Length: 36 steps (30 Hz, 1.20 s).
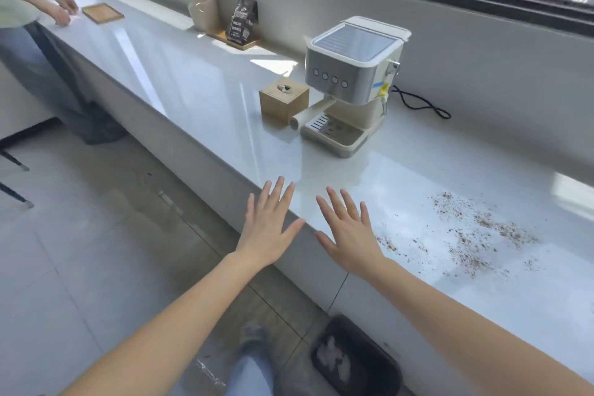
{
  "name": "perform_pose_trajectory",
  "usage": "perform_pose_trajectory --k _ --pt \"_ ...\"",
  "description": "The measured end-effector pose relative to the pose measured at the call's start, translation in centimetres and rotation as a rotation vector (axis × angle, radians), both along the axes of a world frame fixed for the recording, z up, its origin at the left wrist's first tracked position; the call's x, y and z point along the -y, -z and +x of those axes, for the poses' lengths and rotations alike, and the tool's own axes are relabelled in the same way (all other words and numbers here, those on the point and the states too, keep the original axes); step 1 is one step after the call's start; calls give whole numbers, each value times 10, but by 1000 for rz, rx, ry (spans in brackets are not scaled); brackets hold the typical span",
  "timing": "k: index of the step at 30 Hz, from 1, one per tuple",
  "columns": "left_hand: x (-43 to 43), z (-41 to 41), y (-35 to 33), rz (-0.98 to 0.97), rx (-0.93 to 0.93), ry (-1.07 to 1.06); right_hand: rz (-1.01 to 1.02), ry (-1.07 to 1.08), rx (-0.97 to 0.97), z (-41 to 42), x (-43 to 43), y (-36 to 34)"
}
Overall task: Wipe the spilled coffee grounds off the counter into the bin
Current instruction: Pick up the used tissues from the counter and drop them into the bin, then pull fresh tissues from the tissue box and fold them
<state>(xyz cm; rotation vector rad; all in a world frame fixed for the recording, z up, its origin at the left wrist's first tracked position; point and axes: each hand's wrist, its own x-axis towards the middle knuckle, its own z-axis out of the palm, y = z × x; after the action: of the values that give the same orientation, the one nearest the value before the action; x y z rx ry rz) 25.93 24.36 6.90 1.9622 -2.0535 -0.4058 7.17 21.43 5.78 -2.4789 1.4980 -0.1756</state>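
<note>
Brown coffee grounds (475, 231) lie scattered over the white counter (199, 100) at the right. A black bin (356, 360) with crumpled white paper inside stands on the floor below the counter's front edge. My left hand (268, 228) hovers over that edge, fingers spread, holding nothing. My right hand (348, 235) is spread flat beside it over the counter, just left of the grounds, also empty. A wooden tissue box (284, 101) sits further back on the counter.
A cream and silver espresso machine (350, 83) stands behind my hands, its black cord (421, 103) trailing right. Coffee bags (242, 21) on a wooden tray sit by the wall. Another person (29, 16) stands at the far left with hands near a wooden tray (103, 13).
</note>
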Motion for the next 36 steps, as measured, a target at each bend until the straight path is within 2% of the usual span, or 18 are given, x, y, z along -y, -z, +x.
perform_pose_trajectory --k 5,13,18,22,25,28,32,36 --pt "50 39 -1 23 -17 -7 19 29 31 39 43 -2" --pt "201 113 -4 19 6 80 50 163 65 119 158 -11" --pt "286 141 -8 -46 -152 52 -52 292 121 153 214 -30" --pt "337 150 -7 -91 -257 16 -130 234 143 170 248 -43" --pt "372 154 -3 -65 -297 -21 -77 232 174 182 277 -46" --pt "405 153 -1 -37 -344 -37 34 329 279 192 311 -39" --pt "448 154 0 -25 -281 68 149 477 381 198 362 -30" --pt "484 153 5 8 -117 179 197 541 355 204 404 -21"
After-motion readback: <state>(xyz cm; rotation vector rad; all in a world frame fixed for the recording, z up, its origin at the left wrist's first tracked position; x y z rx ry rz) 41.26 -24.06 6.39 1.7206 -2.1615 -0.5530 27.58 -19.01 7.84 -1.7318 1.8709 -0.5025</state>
